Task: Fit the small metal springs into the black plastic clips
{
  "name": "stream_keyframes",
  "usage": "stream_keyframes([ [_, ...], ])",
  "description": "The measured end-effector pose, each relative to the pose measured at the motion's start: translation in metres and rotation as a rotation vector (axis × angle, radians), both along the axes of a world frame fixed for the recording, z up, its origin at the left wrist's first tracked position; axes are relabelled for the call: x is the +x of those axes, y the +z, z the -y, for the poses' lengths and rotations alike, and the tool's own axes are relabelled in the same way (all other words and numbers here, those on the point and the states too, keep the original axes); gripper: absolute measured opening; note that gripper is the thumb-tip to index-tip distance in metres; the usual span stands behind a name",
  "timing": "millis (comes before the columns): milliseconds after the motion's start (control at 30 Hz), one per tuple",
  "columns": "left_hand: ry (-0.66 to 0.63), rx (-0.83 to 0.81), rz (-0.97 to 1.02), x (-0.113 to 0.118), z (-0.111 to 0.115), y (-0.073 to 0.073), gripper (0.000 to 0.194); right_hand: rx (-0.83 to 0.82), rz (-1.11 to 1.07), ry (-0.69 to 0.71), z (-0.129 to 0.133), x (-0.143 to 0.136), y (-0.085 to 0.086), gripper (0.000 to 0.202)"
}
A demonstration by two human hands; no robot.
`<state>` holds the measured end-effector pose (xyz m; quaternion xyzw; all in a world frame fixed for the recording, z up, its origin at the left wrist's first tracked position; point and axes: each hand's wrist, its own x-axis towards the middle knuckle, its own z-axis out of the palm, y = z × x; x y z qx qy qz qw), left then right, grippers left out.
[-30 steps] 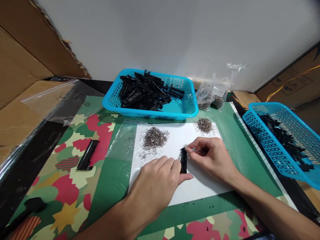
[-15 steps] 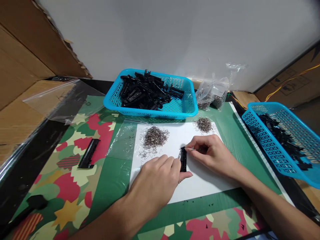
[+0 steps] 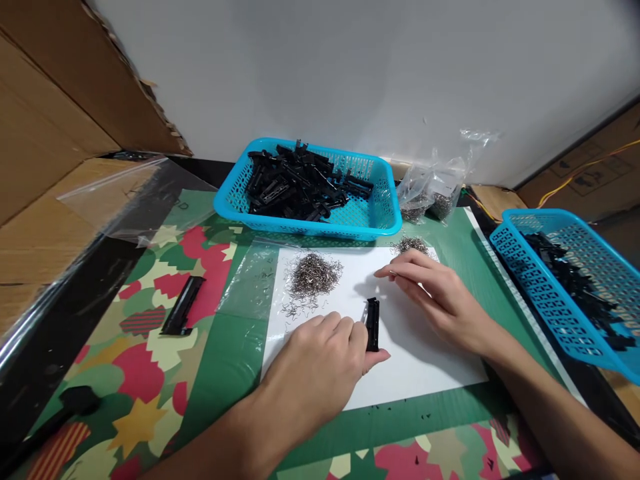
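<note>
In the head view, the left hand [image 3: 325, 357] grips a black part [image 3: 373, 325] between the side edges of the white sheet [image 3: 410, 380]. The right hand [image 3: 443, 297], fingers narrowed, is near the far right corner; whether holding anything, I cannot tell.

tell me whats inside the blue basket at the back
The blue basket holds a heap of black parts; some perforated floor shows at right. Whatever lies beneath the heap is covered.

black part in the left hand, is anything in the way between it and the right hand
Nothing visible stands between the right hand and the black part; only the white sheet shows in the gap. The left hand grips the part from its left, leaving the right side uncovered.
</note>
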<state>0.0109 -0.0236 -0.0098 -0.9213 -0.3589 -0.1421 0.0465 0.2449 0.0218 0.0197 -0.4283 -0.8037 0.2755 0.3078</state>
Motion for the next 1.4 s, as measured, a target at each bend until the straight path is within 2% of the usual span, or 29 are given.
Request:
stream_keyframes([
  [100,-0.011,0.005,-0.027,-0.001,0.000,0.000,0.049,0.105,-0.036,0.023,0.000,0.002,-0.002,0.027],
  [167,-0.014,0.000,-0.035,-0.001,-0.001,-0.001,0.048,0.107,-0.081,-0.049,0.002,0.001,-0.004,0.021],
  [233,-0.018,-0.003,-0.039,-0.001,0.000,-0.001,0.048,0.025,-0.189,-0.181,0.006,-0.002,-0.008,0.014],
  [300,-0.022,0.001,-0.036,-0.001,0.000,-0.001,0.048,-0.108,-0.344,-0.292,0.009,-0.009,-0.012,0.016],
  [433,-0.027,0.000,-0.032,-0.001,0.000,-0.001,0.048,-0.286,-0.517,-0.298,0.014,-0.025,-0.018,0.022],
  [600,-0.032,-0.002,-0.026,-0.001,0.000,-0.001,0.047,-0.299,-0.484,-0.244,0.016,-0.033,-0.019,0.019],
  [833,-0.029,0.006,-0.008,0.000,-0.001,0.000,0.049,-0.197,-0.321,-0.262,0.020,-0.032,-0.020,0.021],
  [1033,-0.022,-0.007,-0.050,0.001,0.001,0.002,0.042,-0.182,-0.285,-0.255,0.020,-0.032,-0.019,0.020],
  [1400,-0.013,-0.017,-0.055,0.002,0.002,0.002,0.045,-0.170,-0.290,-0.252,0.021,-0.035,-0.025,0.022],
])
